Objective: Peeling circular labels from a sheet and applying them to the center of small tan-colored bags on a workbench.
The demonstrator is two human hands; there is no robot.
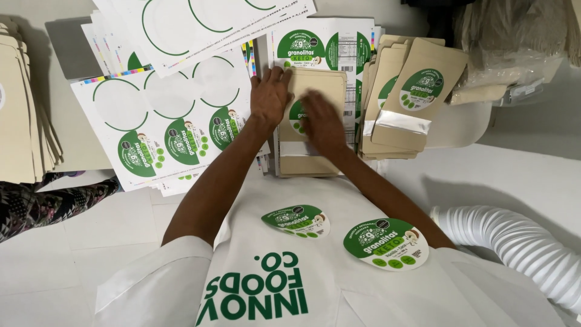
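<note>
Kraft pouch (315, 91) w/ green round label (298, 113)

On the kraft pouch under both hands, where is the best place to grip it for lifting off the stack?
Probably the pouch's bare near edge, pinched from the person's side: it lies flat on the pouch stack, the left hand covers its far corner, and the right hand covers the green label.

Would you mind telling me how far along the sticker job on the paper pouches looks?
Done: a labelled pile of pouches sits at right. In hand: the left hand steadies the top pouch while the right hand presses its sticker. Left: two loose stickers wait on the apron, more on the sheet, plus plain pouches far left.
</note>
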